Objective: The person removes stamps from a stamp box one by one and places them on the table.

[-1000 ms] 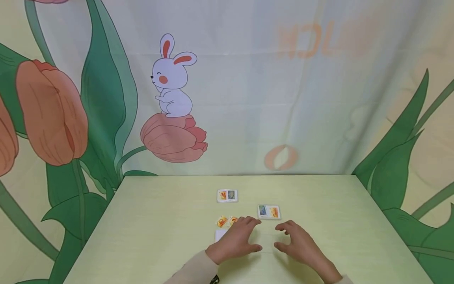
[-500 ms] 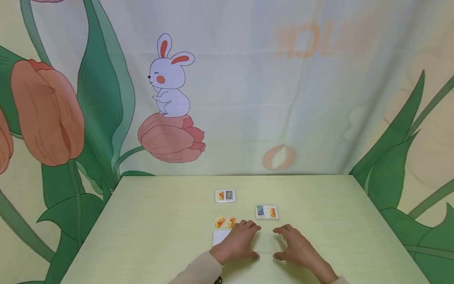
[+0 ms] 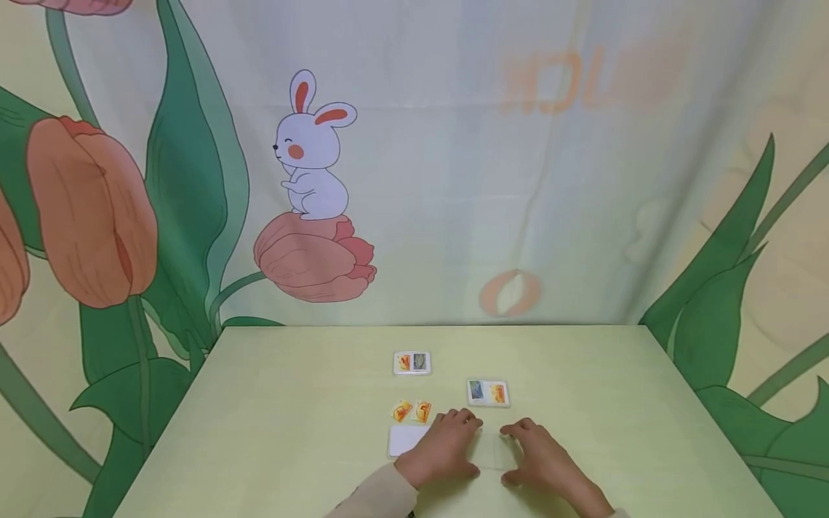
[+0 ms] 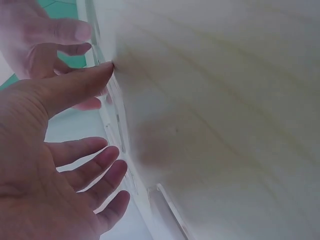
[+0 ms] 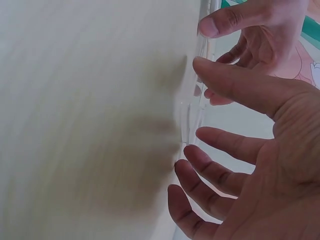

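Note:
A thin clear plastic piece [image 3: 487,455] lies on the table, a faint line running down it. My left hand [image 3: 443,447] spans its left side, fingers at the far edge and thumb at the near edge. On the right side my right hand [image 3: 545,458] mirrors this, fingers relaxed and thumb low. Both wrist views show the thumbs close to the tabletop with gaps between fingers and thumb. A white card [image 3: 406,440] sits partly behind my left hand. Just beyond it are two small orange picture pieces, a left one [image 3: 401,411] and a right one [image 3: 422,411].
A clear-edged card with two pictures [image 3: 488,393] lies just beyond my hands. Another such card [image 3: 411,362] is farther back on the pale green table [image 3: 291,417]. A printed curtain [image 3: 421,180] with a rabbit and tulips hangs at the table's back edge.
Both hands have drawn slightly toward me, down around the clear piece. More of the white card and the orange pieces shows beside my left hand. The cards have stayed in place.

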The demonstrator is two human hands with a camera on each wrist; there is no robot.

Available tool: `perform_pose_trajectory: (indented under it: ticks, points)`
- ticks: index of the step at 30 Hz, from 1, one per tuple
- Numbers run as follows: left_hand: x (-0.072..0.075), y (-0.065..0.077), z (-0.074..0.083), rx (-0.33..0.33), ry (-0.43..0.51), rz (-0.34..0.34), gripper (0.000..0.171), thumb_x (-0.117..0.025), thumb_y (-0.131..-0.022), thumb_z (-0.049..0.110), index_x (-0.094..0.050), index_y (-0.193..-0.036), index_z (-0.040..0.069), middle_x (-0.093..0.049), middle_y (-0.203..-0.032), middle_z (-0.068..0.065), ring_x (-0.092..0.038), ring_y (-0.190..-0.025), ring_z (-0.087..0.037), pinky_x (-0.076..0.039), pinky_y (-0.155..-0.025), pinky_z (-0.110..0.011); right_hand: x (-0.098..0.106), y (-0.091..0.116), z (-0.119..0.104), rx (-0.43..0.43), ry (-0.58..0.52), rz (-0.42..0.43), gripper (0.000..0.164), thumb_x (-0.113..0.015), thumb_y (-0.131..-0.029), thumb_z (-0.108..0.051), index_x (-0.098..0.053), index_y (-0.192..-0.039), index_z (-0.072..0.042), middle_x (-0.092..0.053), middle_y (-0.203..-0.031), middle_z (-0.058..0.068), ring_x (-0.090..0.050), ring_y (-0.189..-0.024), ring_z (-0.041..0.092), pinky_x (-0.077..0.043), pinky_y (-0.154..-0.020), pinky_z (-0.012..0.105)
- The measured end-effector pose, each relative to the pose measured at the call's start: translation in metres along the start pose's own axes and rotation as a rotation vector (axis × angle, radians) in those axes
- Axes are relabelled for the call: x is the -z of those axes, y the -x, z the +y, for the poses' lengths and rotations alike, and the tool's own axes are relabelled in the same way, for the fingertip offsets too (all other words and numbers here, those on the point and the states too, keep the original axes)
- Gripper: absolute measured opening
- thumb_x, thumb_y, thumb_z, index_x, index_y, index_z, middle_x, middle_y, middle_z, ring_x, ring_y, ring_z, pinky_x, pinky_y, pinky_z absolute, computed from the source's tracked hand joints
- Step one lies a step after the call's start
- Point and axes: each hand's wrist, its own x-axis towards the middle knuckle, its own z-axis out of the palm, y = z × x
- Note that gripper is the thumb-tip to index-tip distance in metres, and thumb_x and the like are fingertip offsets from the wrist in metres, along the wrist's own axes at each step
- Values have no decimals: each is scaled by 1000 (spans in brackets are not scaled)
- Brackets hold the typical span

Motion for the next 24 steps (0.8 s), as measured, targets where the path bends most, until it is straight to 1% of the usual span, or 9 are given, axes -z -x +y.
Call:
perform_pose_trajectory:
  ticks: [7, 13, 18, 24]
  points:
    - [-1, -2, 3, -4, -6, -42, 69, -85, -73, 38, -59, -131, 13, -61, -126, 0, -57, -115, -16, -45, -102, -36, 0, -1, -1, -22, 17, 7, 67, -92, -61, -24, -65, -120, -10, -59, -115, 6, -56, -103, 26, -52, -84, 46]
    - [-1, -4, 3, -6, -15, -51, 64, -84, -74, 37, -62, -128, 14, -63, -122, 1, -57, -111, -16, -44, -101, -35, -2, -4, 0, -22, 25, 12, 64, -92, -63, -26, -65, -120, -11, -59, -115, 5, -56, -104, 25, -52, -83, 45]
    - [-2, -6, 2, -7, -22, -54, 59, -83, -75, 37, -63, -127, 16, -63, -121, 3, -57, -110, -15, -44, -100, -35, -2, -4, -1, -13, 17, 19, 63, -92, -63, -25, -66, -118, -9, -59, -114, 4, -56, -104, 26, -51, -85, 46]
    - [-3, -6, 1, -11, -27, -61, 55, -82, -77, 36, -64, -126, 18, -64, -121, 4, -57, -110, -14, -44, -100, -35, -3, -5, -2, -11, 34, 28, 60, -92, -63, -24, -68, -116, -8, -59, -110, 3, -56, -102, 24, -51, -85, 45]
